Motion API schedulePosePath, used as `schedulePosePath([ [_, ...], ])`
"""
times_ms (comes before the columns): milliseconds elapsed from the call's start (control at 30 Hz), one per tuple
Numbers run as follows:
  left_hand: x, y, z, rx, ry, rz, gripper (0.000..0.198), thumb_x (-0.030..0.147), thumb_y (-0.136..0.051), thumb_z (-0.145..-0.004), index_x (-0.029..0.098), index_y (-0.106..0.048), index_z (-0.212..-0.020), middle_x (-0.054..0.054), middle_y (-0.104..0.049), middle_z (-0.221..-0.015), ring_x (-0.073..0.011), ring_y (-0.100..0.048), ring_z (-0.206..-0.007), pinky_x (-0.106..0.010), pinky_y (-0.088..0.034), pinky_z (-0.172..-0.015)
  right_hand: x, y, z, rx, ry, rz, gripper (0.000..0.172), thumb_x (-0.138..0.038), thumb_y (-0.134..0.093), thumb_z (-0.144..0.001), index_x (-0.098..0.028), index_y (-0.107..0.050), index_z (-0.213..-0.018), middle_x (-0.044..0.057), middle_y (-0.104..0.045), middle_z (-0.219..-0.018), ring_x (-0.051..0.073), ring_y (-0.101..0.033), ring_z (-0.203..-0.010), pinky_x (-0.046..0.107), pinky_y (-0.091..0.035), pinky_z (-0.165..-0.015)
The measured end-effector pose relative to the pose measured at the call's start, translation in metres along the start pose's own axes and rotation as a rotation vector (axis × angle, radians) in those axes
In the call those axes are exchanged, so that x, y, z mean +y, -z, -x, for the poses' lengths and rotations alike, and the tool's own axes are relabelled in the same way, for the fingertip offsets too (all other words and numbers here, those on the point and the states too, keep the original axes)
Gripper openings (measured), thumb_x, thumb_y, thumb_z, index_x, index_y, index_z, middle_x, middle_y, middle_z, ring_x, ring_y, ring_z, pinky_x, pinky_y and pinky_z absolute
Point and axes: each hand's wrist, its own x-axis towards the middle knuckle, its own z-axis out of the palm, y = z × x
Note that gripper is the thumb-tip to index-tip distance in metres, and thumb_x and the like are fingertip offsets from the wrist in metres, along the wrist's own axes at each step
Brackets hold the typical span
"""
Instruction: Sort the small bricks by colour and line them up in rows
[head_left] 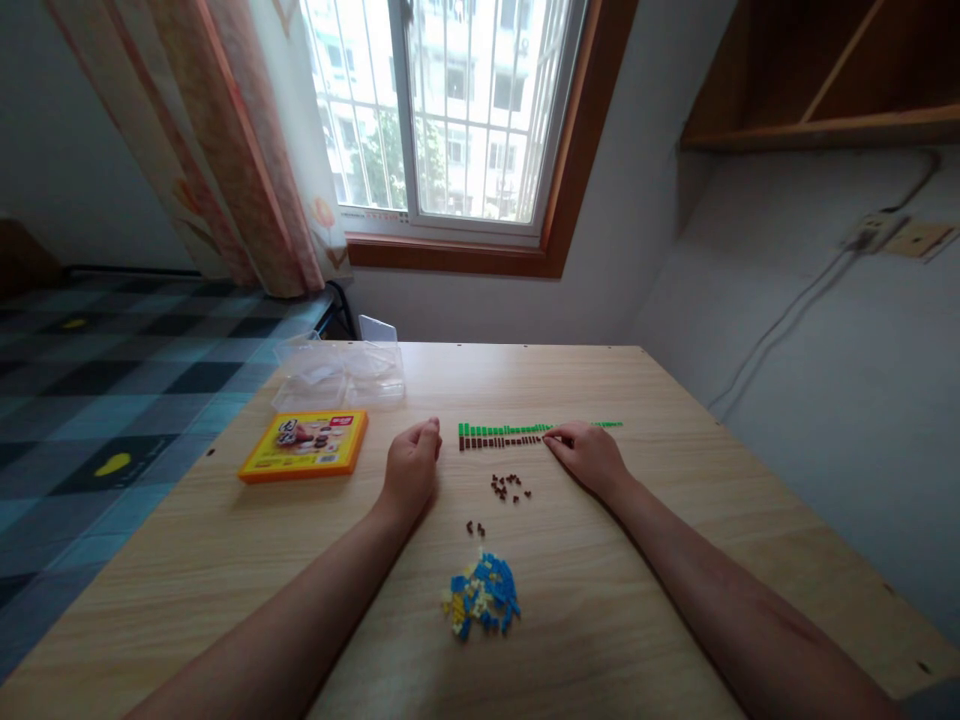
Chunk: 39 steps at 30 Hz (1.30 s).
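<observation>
My right hand (589, 455) rests on the table with thumb and forefinger pinched at the right end of a row of small brown bricks (495, 442). Whatever lies between those fingertips is too small to make out. Just behind runs a row of green bricks (495, 430), partly hidden by the hand. My left hand (412, 460) is a loose fist on the table, left of both rows; no object shows in it. Loose brown pieces (504, 487) are scattered nearer me, and a pile of blue, yellow and cream bricks (486, 595) lies closest.
An orange and yellow box (306, 446) lies on the table (645, 600) at the left. Clear plastic trays (341, 375) stand behind it. A bed (135, 400) adjoins at the left, a window (480, 110) is ahead, and a cable (787, 300) hangs on the right wall.
</observation>
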Motion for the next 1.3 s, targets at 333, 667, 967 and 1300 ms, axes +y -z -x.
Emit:
schedulePosePath([
  [333,0.004,-0.001,0.001,-0.008,0.002,0.003,0.043,0.047,-0.047,-0.089,0.023,-0.035,-0.056,0.005,-0.033,-0.048,-0.0112,-0.029,-0.045,-0.027,-0.025,-0.044,0.001,-0.001,-0.001,0.013,0.001,0.0,0.018,-0.033,-0.063,-0.093,-0.027,-0.08,-0.094,0.003,-0.079,-0.095,0.021,-0.071,-0.086,0.029,-0.05,-0.075],
  [667,0.004,-0.001,0.002,-0.012,-0.012,-0.013,0.044,0.048,-0.046,-0.09,0.023,-0.034,-0.056,0.005,-0.032,-0.049,-0.0115,-0.03,-0.046,-0.026,-0.026,-0.045,0.002,-0.001,-0.001,0.009,0.012,0.002,0.019,-0.032,-0.062,-0.093,-0.027,-0.08,-0.094,0.003,-0.079,-0.095,0.021,-0.071,-0.088,0.03,-0.051,-0.077],
  [967,0.003,-0.001,0.002,-0.016,-0.015,-0.004,0.045,0.048,-0.046,-0.09,0.023,-0.034,-0.055,0.005,-0.032,-0.049,-0.0115,-0.029,-0.046,-0.027,-0.025,-0.045,0.002,-0.001,0.0,0.022,0.005,-0.023,0.019,-0.034,-0.063,-0.092,-0.025,-0.079,-0.097,0.003,-0.078,-0.091,0.021,-0.07,-0.084,0.03,-0.05,-0.076],
  [1300,0.005,-0.001,0.003,-0.007,-0.012,-0.005,0.044,0.048,-0.047,-0.089,0.023,-0.035,-0.055,0.005,-0.033,-0.048,-0.0119,-0.03,-0.046,-0.028,-0.026,-0.046,-0.02,0.006,0.017,-0.132,0.394,-0.226,0.02,-0.028,-0.06,-0.094,-0.025,-0.08,-0.096,0.005,-0.075,-0.086,0.016,-0.067,-0.074,0.026,-0.049,-0.069],
])
